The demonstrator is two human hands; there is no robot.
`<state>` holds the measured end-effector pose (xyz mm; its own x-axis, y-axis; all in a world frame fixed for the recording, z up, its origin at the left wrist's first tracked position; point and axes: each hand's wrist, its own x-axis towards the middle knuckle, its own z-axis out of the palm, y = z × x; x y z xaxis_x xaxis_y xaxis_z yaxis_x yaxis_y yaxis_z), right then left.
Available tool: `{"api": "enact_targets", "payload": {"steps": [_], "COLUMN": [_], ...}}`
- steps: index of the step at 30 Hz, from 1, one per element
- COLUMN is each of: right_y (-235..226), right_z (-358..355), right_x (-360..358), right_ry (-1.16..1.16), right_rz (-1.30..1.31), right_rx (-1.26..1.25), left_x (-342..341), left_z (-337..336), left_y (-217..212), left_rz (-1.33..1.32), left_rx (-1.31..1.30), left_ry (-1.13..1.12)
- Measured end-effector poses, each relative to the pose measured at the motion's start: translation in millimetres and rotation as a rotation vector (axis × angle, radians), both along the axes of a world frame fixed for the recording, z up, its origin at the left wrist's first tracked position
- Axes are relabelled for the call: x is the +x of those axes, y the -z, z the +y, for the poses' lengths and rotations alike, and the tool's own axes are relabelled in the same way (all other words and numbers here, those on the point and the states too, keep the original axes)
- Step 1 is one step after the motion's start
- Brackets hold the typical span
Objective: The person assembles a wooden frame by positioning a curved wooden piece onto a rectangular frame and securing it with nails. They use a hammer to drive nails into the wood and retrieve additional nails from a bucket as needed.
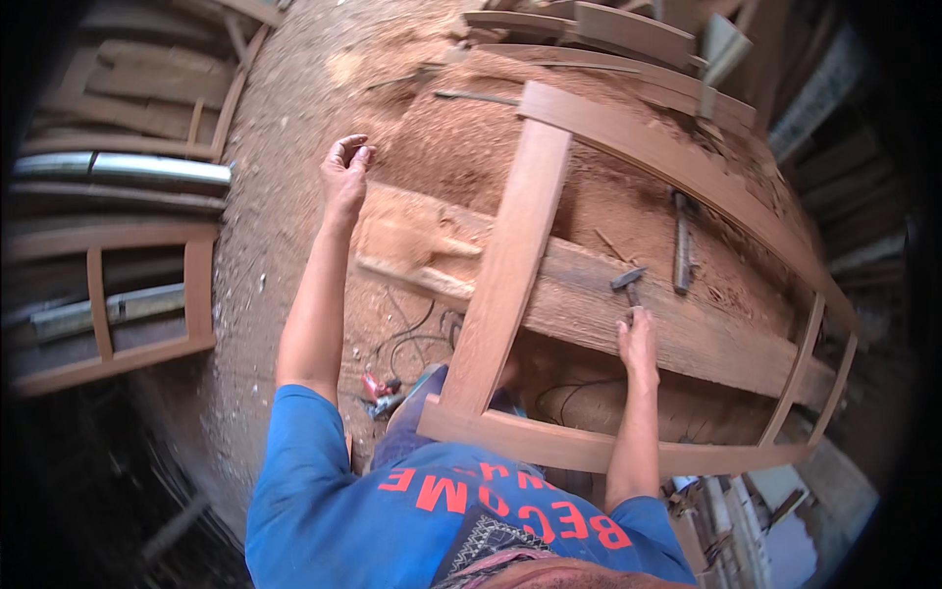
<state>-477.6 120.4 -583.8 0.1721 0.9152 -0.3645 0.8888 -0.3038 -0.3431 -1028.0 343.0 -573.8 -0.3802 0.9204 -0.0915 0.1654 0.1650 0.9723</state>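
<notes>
Right hand (638, 339) grips the handle of a hammer (628, 282), fingers wrapped around it, hammer head pointing far, resting on or just above a thick plank (589, 304) that runs left to right under the work. Left hand (345, 177) is raised out to the far left, empty, fingers curled loosely inward, touching nothing, above the sawdust-covered floor (294, 118). A curved wooden frame (510, 265) lies across the plank, its wide middle rail between the two arms, its near rail against the person's lap in the blue shirt (343, 510). A dark chisel-like tool (681, 245) lies on the sawdust just right of the hammer. A red and grey power tool (385, 395) with cords sits on the floor near the left elbow. Another wooden frame (147, 324) leans at the left, with metal pipes (128, 169) farther back. Stacked boards (628, 34) sit far right.
</notes>
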Motion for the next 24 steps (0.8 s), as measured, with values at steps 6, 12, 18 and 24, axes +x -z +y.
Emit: {"api": "enact_targets", "payload": {"steps": [6, 12, 18, 24], "right_y": [5, 19, 2, -5], "right_z": [0, -3, -4, 13], "right_x": [18, 27, 15, 9], "right_ry": [0.076, 0.160, 0.472, 0.564], "right_rz": [-0.136, -0.050, 0.298, 0.593], "right_rx": [0.115, 0.044, 0.065, 0.207], "left_x": [163, 252, 280, 288], "left_z": [90, 135, 159, 155], "left_y": [35, 75, 110, 123], "left_rz": [-0.083, 0.180, 0.303, 0.238], "left_rx": [0.064, 0.125, 0.276, 0.224], "left_ry": [0.221, 0.304, 0.394, 0.405]}}
